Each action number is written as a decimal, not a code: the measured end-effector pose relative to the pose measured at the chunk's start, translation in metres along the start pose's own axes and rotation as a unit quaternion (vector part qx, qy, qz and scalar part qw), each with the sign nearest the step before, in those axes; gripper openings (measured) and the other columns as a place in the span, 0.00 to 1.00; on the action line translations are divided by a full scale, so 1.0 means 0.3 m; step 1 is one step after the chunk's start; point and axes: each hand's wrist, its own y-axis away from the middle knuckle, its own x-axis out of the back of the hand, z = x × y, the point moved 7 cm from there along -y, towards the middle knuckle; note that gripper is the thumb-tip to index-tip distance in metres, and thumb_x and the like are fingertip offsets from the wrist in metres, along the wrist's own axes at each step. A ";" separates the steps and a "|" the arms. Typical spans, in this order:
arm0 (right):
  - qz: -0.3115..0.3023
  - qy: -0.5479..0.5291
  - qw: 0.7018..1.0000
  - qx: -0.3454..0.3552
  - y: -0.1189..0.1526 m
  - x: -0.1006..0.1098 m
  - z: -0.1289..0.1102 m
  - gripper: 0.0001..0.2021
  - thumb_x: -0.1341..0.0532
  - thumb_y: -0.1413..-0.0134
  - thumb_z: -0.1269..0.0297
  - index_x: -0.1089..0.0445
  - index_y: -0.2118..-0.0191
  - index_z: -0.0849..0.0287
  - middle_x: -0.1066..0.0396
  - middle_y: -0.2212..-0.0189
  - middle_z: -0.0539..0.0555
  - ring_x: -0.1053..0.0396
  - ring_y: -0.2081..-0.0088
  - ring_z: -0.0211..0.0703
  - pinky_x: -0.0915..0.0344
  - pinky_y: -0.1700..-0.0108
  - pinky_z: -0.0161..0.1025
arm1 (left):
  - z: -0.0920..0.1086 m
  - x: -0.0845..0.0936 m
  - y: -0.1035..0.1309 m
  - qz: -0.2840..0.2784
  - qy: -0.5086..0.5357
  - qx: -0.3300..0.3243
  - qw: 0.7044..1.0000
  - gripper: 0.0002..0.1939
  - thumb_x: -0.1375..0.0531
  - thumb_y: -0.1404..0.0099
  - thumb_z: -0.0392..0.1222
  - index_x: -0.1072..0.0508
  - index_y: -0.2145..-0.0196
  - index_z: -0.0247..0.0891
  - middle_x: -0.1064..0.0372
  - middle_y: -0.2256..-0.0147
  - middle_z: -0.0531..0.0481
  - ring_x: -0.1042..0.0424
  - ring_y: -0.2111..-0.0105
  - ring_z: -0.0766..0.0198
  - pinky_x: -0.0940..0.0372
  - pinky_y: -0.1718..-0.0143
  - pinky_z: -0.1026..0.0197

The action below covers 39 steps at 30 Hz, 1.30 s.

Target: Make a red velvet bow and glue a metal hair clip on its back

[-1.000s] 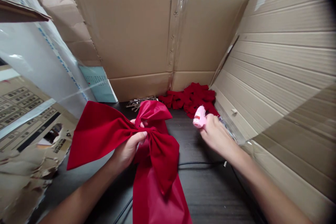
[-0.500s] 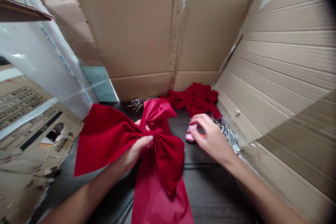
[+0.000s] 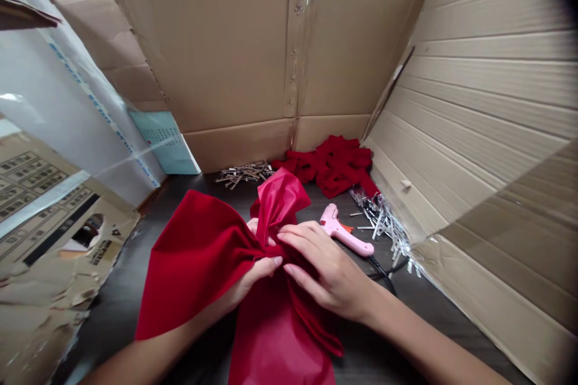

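A large red fabric bow (image 3: 194,252) is gathered at its centre, its left loop spread wide. My left hand (image 3: 257,267) pinches that gathered centre, the thumb in front and other fingers behind, partly hidden. My right hand (image 3: 318,267) is closed on the bow just right of the centre, its fingertips at the folds. Shinier red material (image 3: 282,337) runs below the bow and sticks up above it as a crumpled loop. Right of my right hand, a pink glue gun (image 3: 347,236) with an orange trigger lies on the dark table.
Strips of red fabric (image 3: 338,162) are heaped at the back. Wire ties (image 3: 246,173) lie behind the bow, and silvery ones (image 3: 383,219) lie at the right. Cardboard walls (image 3: 217,48) stand around the dark table (image 3: 370,337). A black cord trails from the glue gun.
My right hand has left the glue gun, which now lies on the table, and has moved left onto the bow. The bow's right loop is now folded under that hand.
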 end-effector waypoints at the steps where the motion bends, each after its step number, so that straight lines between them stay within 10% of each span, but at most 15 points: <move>1: 0.000 -0.001 1.000 -0.004 0.000 -0.001 0.004 0.19 0.43 0.38 0.71 0.41 0.43 0.63 0.33 0.48 0.62 0.38 0.49 0.51 0.35 0.48 0.49 | -0.011 0.005 0.000 0.000 -0.005 0.005 1.000 0.09 0.32 0.46 0.41 0.23 0.66 0.38 0.25 0.66 0.51 0.28 0.63 0.61 0.32 0.56 0.58; 39: 0.056 -0.129 0.979 -0.149 0.015 -0.031 0.080 0.03 0.41 0.40 0.71 0.32 0.63 0.57 0.29 0.61 0.56 0.33 0.57 0.47 0.36 0.54 0.45 | 0.067 -0.079 0.014 -0.004 -0.061 0.047 0.997 0.09 0.38 0.49 0.43 0.32 0.81 0.38 0.34 0.76 0.53 0.39 0.72 0.64 0.37 0.64 0.61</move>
